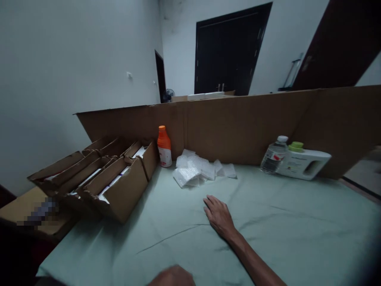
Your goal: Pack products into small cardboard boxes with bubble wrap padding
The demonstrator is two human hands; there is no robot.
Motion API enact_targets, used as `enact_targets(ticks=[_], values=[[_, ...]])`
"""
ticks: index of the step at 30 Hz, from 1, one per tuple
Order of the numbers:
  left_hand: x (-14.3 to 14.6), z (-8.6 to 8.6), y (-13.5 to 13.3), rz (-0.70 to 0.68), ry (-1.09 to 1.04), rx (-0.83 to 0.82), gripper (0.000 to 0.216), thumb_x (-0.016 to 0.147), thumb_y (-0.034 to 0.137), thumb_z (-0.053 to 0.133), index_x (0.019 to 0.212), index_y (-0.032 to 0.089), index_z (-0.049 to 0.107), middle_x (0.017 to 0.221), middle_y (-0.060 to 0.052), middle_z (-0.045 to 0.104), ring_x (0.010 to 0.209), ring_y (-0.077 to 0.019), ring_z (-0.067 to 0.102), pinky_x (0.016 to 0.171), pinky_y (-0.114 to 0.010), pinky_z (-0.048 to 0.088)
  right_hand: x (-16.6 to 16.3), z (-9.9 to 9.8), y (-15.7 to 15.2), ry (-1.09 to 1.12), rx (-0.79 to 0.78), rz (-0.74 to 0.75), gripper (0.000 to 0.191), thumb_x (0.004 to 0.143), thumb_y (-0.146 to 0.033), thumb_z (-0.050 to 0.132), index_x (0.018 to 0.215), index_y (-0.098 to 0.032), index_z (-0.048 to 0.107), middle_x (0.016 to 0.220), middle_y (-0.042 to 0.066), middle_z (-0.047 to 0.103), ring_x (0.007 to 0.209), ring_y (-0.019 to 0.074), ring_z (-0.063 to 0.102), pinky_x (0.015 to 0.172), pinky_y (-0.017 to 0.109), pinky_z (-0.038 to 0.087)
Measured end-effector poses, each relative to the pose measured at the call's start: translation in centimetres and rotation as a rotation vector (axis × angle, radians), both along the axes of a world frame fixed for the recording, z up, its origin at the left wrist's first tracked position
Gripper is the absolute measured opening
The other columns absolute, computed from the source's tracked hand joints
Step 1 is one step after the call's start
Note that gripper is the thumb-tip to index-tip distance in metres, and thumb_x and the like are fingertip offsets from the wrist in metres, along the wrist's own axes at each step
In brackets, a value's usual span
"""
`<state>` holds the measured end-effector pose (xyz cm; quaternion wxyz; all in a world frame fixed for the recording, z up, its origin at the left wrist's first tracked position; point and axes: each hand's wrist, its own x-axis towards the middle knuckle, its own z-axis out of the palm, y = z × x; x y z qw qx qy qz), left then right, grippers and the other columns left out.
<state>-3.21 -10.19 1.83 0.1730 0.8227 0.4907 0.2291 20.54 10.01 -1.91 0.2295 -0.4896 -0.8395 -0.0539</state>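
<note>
My right hand (219,216) lies palm down on the pale green tablecloth (285,238), its fingers stretched out and nothing seen in its grasp. At the bottom edge of the view, my left hand (173,276) is smeared by motion and cut off, so its fingers do not show. Beyond my right hand, a loose pile of bubble wrap pieces (195,169) rests on the cloth and is the nearest thing to it. An orange bottle (164,147) with a white label stands upright just left of that pile.
Several open cardboard boxes (131,194) with white items inside fill the left side. A cardboard panel (238,129) runs along the back. At the back right, a clear plastic bottle (274,155) leans beside a white jug (306,163) with a green cap.
</note>
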Motion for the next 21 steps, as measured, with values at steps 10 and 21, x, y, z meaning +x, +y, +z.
enact_targets(ticks=[10,21], values=[[-14.2,16.4,6.6,0.931,0.399,0.393,0.045,0.09,0.027,0.045,0.131,0.011,0.054,0.119,-0.02,0.069,0.114,-0.0352,0.063,0.097,-0.049,0.046,0.3,0.0,0.1,0.078,0.016,0.023,0.033,0.094,-0.021,0.049,0.121,-0.019,0.067,0.132,0.013,0.066,0.125,0.027,0.056,0.102,0.043,0.043],[-12.8,13.3,2.2,0.578,0.298,0.452,0.041,0.088,0.021,0.044,0.126,0.023,0.058,0.094,-0.003,0.076,0.076,-0.0195,0.07,0.066,-0.028,0.05,0.3,0.7,-0.2,0.12,-0.03,0.026,0.031,0.092,-0.023,0.051,0.118,-0.02,0.069,0.131,0.013,0.066,0.125,0.0273,0.057,0.102,0.043,0.044]])
